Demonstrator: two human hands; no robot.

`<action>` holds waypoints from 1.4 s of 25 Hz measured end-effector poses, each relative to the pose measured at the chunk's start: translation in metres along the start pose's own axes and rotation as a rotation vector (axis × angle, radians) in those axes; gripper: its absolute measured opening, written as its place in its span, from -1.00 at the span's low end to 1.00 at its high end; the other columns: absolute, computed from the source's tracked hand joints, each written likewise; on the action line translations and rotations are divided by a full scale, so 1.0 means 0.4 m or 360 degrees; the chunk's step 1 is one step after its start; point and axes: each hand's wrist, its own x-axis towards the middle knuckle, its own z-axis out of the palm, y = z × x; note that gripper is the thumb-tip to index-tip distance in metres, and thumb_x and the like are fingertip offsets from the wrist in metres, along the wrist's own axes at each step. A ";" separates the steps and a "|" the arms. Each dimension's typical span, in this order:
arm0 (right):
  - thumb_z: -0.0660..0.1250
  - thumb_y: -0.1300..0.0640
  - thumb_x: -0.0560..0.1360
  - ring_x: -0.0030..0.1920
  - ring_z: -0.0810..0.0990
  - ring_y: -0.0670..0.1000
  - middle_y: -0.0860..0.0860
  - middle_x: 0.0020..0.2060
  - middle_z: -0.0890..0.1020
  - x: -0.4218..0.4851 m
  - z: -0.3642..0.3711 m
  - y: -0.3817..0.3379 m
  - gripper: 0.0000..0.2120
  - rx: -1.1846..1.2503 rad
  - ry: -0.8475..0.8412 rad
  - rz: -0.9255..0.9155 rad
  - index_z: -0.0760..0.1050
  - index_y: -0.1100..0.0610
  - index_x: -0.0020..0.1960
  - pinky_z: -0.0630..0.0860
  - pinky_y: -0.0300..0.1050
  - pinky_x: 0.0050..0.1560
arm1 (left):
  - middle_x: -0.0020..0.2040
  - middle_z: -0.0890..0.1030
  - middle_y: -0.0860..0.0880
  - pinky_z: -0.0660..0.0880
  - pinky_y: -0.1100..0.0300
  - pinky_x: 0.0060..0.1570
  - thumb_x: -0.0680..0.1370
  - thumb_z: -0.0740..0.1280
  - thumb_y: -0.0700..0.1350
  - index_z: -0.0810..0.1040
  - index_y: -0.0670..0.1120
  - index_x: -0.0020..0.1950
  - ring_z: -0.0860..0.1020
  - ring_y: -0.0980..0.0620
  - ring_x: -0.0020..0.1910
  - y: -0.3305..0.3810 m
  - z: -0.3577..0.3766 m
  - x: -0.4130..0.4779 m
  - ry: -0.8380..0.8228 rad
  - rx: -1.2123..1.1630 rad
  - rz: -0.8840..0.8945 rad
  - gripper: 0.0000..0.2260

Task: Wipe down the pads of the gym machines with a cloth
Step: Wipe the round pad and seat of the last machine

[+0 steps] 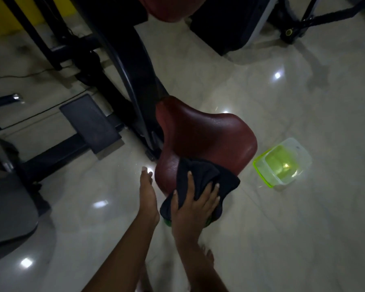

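A dark red seat pad [207,138] of a gym machine fills the middle of the view. A black cloth [207,178] lies over its near edge. My right hand [195,204] presses flat on the cloth with fingers spread over it. My left hand [148,194] is held edge-on beside the pad's left side, fingers straight, holding nothing; whether it touches the pad is unclear. A second red pad [167,9] shows at the top, partly cut off.
A clear plastic tub with a green rim [282,163] holding yellowish liquid stands on the glossy tiled floor right of the seat. The black machine frame [135,76] and a foot plate [91,123] lie to the left. More dark equipment stands at the top right.
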 end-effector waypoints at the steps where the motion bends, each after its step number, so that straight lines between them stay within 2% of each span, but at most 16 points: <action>1: 0.10 -0.20 0.44 0.39 0.21 0.27 0.26 0.34 0.36 0.015 -0.009 0.013 -0.44 -0.0104 -0.0016 -0.0233 0.27 -0.08 0.42 0.16 0.27 0.36 | 0.42 0.36 0.03 0.12 0.12 0.35 0.61 -0.02 0.18 0.26 0.00 0.46 0.29 0.07 0.41 -0.017 -0.010 0.004 0.0046 -0.0039 -0.0027 -0.53; 3: 0.08 -0.22 0.42 0.41 0.20 0.25 0.23 0.36 0.35 0.066 -0.022 0.025 -0.41 -0.0250 -0.0087 -0.0745 0.23 -0.13 0.43 0.10 0.24 0.38 | 0.41 0.39 -0.04 0.15 0.11 0.36 0.60 -0.05 0.22 0.27 -0.02 0.46 0.31 0.02 0.42 -0.037 -0.008 0.017 0.0149 -0.0199 -0.0084 -0.48; 5: 0.13 -0.23 0.42 0.41 0.22 0.23 0.20 0.36 0.37 0.136 -0.032 0.020 -0.43 -0.0208 -0.0186 -0.1195 0.27 -0.12 0.40 0.11 0.21 0.39 | 0.31 0.49 -0.06 0.30 0.08 0.31 0.59 -0.05 0.25 0.34 -0.04 0.42 0.42 -0.03 0.33 -0.040 0.016 0.014 0.0186 -0.0422 -0.0144 -0.45; 8: 0.23 -0.18 0.39 0.34 0.36 0.18 0.12 0.27 0.47 0.260 -0.028 -0.023 -0.56 -0.0009 -0.0324 -0.1595 0.46 -0.08 0.22 0.20 0.17 0.36 | 0.06 0.62 -0.06 0.50 0.07 0.08 0.56 -0.02 0.30 0.52 0.00 0.19 0.57 -0.05 0.07 -0.032 0.065 0.008 0.0289 -0.0540 -0.0190 -0.48; 9: 0.25 -0.15 0.37 0.29 0.41 0.16 0.10 0.21 0.51 0.303 -0.022 -0.038 -0.60 0.0034 -0.0368 -0.1699 0.51 -0.05 0.16 0.23 0.15 0.34 | 0.06 0.64 -0.07 0.52 0.05 0.08 0.52 0.01 0.36 0.54 0.02 0.13 0.58 -0.05 0.04 -0.028 0.079 0.011 0.0352 -0.0573 -0.0215 -0.46; 11: 0.27 -0.15 0.35 0.20 0.48 0.14 0.08 0.09 0.55 0.382 -0.011 -0.060 -0.62 0.0055 -0.0477 -0.1930 0.55 -0.01 0.09 0.21 0.08 0.35 | 0.21 0.59 -0.11 0.48 -0.04 0.21 0.36 0.06 0.50 0.54 0.05 0.21 0.56 -0.11 0.14 -0.031 0.102 0.032 0.0412 -0.0587 -0.0219 -0.31; 13: 0.23 -0.18 0.34 0.06 0.52 0.14 0.08 -0.04 0.56 0.458 -0.003 -0.082 -0.60 0.0049 -0.0535 -0.2209 0.56 0.01 0.06 0.20 0.03 0.30 | 0.31 0.51 -0.15 0.41 -0.04 0.27 0.44 0.01 0.45 0.46 0.00 0.33 0.49 -0.19 0.24 -0.016 0.126 0.039 0.0617 -0.0360 -0.0201 -0.30; 16: 0.18 -0.20 0.34 -0.07 0.54 0.14 0.09 -0.16 0.56 0.577 -0.010 -0.140 -0.57 -0.0040 -0.0522 -0.2523 0.58 0.05 -0.01 0.28 0.03 0.19 | 0.25 0.52 -0.24 0.37 -0.05 0.18 0.57 -0.06 0.27 0.45 -0.06 0.31 0.47 -0.25 0.22 -0.012 0.154 0.030 0.0953 0.0225 -0.0054 -0.43; 19: 0.13 -0.22 0.32 -0.06 0.55 0.14 0.09 -0.17 0.56 0.634 -0.019 -0.199 -0.55 -0.0135 -0.0493 -0.2590 0.60 0.05 -0.06 0.31 0.04 0.21 | 0.15 0.56 -0.26 0.40 -0.05 0.10 0.58 -0.04 0.24 0.51 -0.09 0.21 0.50 -0.26 0.14 -0.033 0.162 0.049 0.1112 0.0365 0.0036 -0.47; 22: 0.17 -0.20 0.31 -0.02 0.53 0.12 0.09 -0.14 0.56 0.594 -0.015 -0.146 -0.58 0.0004 -0.0586 -0.2673 0.59 0.03 -0.03 0.31 0.05 0.26 | 0.13 0.57 -0.27 0.41 -0.05 0.09 0.57 -0.05 0.24 0.53 -0.10 0.17 0.51 -0.27 0.12 -0.042 0.155 0.058 0.1125 0.0422 0.0065 -0.46; 26: 0.17 -0.23 0.33 -0.09 0.53 0.10 0.06 -0.16 0.56 0.639 -0.004 -0.158 -0.56 0.0076 -0.0669 -0.2945 0.58 0.01 0.02 0.37 0.03 0.19 | 0.14 0.56 -0.29 0.40 -0.04 0.06 0.59 -0.03 0.20 0.53 -0.11 0.18 0.50 -0.28 0.13 -0.040 0.161 0.060 0.1194 0.0454 0.0081 -0.49; 28: 0.15 -0.24 0.34 -0.13 0.54 0.09 0.05 -0.19 0.55 0.679 0.007 -0.204 -0.55 0.0015 -0.0674 -0.2941 0.59 0.02 0.00 0.44 0.03 0.15 | 0.14 0.56 -0.28 0.39 -0.03 0.06 0.59 -0.02 0.20 0.54 -0.10 0.18 0.49 -0.28 0.14 -0.037 0.161 0.061 0.1222 0.0438 0.0064 -0.50; 31: 0.14 -0.22 0.35 -0.05 0.55 0.13 0.07 -0.12 0.56 0.713 0.011 -0.232 -0.53 0.0046 -0.0662 -0.2602 0.58 0.04 0.05 0.44 0.07 0.14 | 0.12 0.57 -0.26 0.39 -0.01 0.06 0.59 -0.02 0.20 0.55 -0.10 0.15 0.50 -0.27 0.13 -0.038 0.164 0.065 0.1229 0.0441 0.0042 -0.49; 33: 0.12 -0.22 0.36 0.09 0.52 0.17 0.09 0.02 0.54 0.714 0.003 -0.216 -0.49 0.0106 -0.0682 -0.2222 0.52 -0.02 0.18 0.43 0.10 0.16 | 0.11 0.58 -0.25 0.38 0.00 0.04 0.59 -0.02 0.21 0.55 -0.11 0.15 0.51 -0.25 0.12 -0.041 0.163 0.067 0.1219 0.0450 0.0062 -0.48; 35: 0.08 -0.25 0.38 0.25 0.41 0.19 0.11 0.23 0.45 0.695 -0.010 -0.177 -0.44 0.0143 -0.0654 -0.1847 0.38 -0.11 0.33 0.39 0.15 0.22 | 0.10 0.59 -0.24 0.39 0.01 0.04 0.58 -0.03 0.22 0.56 -0.11 0.14 0.52 -0.24 0.11 -0.044 0.161 0.069 0.1217 0.0475 0.0088 -0.47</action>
